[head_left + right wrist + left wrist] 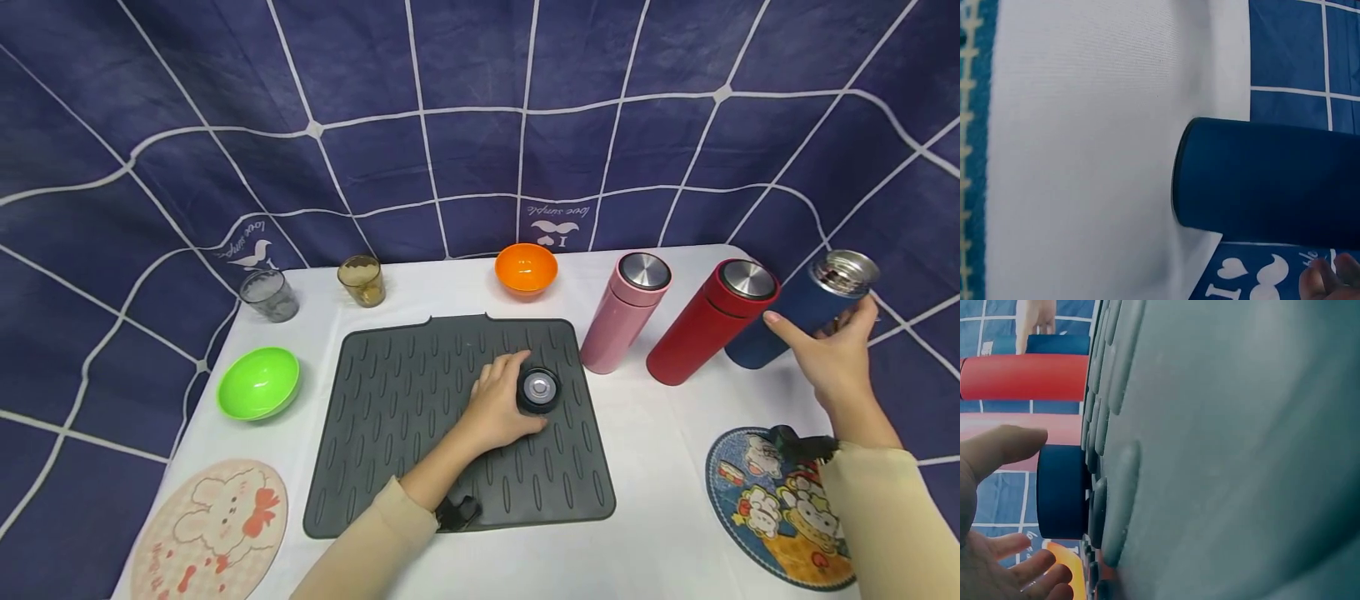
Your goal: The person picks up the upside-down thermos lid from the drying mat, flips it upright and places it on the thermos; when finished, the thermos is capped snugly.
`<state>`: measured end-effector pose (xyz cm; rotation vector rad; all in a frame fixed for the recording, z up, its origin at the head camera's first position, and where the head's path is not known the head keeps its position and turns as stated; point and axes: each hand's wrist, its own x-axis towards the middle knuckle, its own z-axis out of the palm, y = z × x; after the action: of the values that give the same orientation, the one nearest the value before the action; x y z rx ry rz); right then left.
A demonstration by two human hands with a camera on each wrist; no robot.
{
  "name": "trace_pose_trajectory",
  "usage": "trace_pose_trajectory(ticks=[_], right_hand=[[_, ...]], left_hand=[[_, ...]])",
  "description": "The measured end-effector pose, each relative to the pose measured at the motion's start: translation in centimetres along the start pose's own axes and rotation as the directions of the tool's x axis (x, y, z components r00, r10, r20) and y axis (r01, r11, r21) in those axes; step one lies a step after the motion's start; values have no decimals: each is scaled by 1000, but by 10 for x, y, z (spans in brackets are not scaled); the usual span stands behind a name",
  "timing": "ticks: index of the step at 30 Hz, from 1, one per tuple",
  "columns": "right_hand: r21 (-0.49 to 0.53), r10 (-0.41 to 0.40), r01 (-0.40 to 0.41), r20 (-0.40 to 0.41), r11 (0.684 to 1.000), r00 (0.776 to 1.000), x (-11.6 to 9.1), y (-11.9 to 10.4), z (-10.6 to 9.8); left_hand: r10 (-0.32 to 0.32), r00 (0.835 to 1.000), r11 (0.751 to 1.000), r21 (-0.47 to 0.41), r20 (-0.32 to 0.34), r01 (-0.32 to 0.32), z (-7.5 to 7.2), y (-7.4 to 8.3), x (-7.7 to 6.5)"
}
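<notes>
"Dark blue cloth (pixel 480 150) crossed by white lines hangs behind the white table (pixel 660 500). Where's the left hand (pixel 498 408)?"

"Around the dark lid (pixel 539 390), on the right part of the grey mat (pixel 405 442). Thumb and fingers stand apart, not clamped."

"How would that lid handle?"

"Light and stiff, I'd guess. Opposite points of its side wall look like the best hold."

"And the right hand (pixel 840 358)?"

"At the upper body of the blue flask (pixel 802 300), far right; whether it's clamped, I can't tell. The flask stands upright, mouth uncovered."

"Heavy?"

"Probably the heavier piece: rigid, perhaps slippery. I'd wrap the body below the metal neck (pixel 845 272) and keep it level, in case there's liquid."

"Its neighbours?"

"Just left, the red flask (pixel 708 325); further left, the pink flask (pixel 621 321), both capped."
</notes>
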<state>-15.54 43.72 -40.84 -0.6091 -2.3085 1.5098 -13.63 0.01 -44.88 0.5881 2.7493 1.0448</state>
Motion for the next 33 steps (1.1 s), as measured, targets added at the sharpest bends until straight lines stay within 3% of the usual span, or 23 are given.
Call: trace_pose_trajectory(ticks=[4, 11, 23, 33], right_hand=[[11, 0, 0, -21, 1000, 1000, 5, -2, 5], [-109, -15, 0, -141, 994, 990, 4, -3, 10], [-103, -11, -9, -191, 995, 981, -8, -2, 9], [-100, -18, 0, -177, 995, 984, -14, 0, 7]], left_hand=[[-6, 1000, 1000, -10, -10, 6, 2, -2, 2], [0, 1000, 1000, -8, -3, 0, 6, -5, 4], [7, 1000, 1000, 22, 9, -8, 7, -6, 5], [7, 1000, 998, 67, 10, -7, 7, -5, 9]])
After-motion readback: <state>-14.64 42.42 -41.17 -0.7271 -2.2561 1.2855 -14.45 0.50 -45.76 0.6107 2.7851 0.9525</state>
